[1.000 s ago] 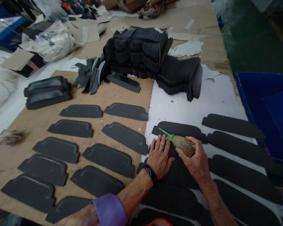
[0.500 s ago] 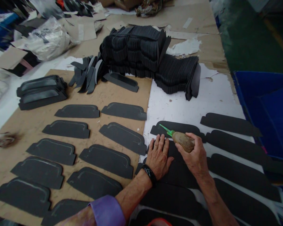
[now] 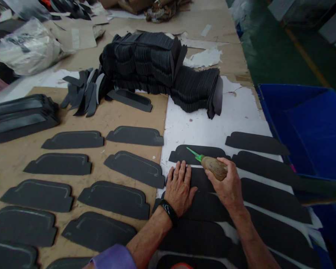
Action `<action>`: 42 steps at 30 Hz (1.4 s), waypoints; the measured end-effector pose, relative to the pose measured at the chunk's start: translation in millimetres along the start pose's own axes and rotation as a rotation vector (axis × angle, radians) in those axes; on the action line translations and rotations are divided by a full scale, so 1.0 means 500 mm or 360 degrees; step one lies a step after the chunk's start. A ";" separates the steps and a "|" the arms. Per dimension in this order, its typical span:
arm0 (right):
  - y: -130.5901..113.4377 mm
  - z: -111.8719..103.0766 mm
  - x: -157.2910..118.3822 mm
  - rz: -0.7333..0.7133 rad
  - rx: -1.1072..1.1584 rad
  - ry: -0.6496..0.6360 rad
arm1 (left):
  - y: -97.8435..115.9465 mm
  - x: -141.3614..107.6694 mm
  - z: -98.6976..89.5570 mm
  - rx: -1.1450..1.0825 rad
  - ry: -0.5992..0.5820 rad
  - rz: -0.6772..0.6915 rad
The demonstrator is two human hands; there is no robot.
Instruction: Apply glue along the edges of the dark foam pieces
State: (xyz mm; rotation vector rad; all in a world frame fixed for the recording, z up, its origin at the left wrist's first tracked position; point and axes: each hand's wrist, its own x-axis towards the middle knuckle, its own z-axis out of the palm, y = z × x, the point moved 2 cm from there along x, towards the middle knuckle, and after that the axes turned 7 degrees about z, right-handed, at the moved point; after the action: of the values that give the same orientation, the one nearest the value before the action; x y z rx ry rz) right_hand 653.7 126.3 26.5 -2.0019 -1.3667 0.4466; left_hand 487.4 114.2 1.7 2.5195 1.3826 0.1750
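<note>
My right hand [image 3: 226,185] grips a brownish squeeze bottle [image 3: 214,167] with a green nozzle [image 3: 195,154]. The nozzle's tip lies over a flat dark piece [image 3: 182,152] in the far row on the white sheet; I cannot tell whether it touches. My left hand [image 3: 180,188], a black band on its wrist, rests flat with fingers stretched on the dark pieces just nearer to me. Several dark pieces on the brown board, such as this one [image 3: 133,168], carry a thin shiny line along their curved edge.
Behind stands a big stack of dark pieces [image 3: 145,61], with loose curved strips [image 3: 85,91] beside it. A smaller pile [image 3: 19,114] sits at the left. More dark pieces [image 3: 257,142] lie to the right, next to a blue bin [image 3: 310,130]. A plastic bag [image 3: 28,48] is at the far left.
The whole view has shifted, so things on the table appear further left. The bottle's nozzle stays over the same far piece, and my left hand stays flat on the pieces.
</note>
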 end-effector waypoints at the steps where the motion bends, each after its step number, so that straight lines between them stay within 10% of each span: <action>1: 0.002 -0.003 0.000 0.0011 -0.0009 0.0004 | 0.000 0.000 0.000 0.0008 -0.0003 -0.0003; 42: 0.103 -0.146 -0.005 0.0341 -0.0304 0.0309 | -0.002 0.021 -0.024 -0.0044 -0.0001 -0.0001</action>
State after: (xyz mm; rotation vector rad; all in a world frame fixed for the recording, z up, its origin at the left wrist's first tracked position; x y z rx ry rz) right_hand 732.5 88.1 43.5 -2.2941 -1.1162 0.2141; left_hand 489.3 125.6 12.5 2.4967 1.3714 0.1921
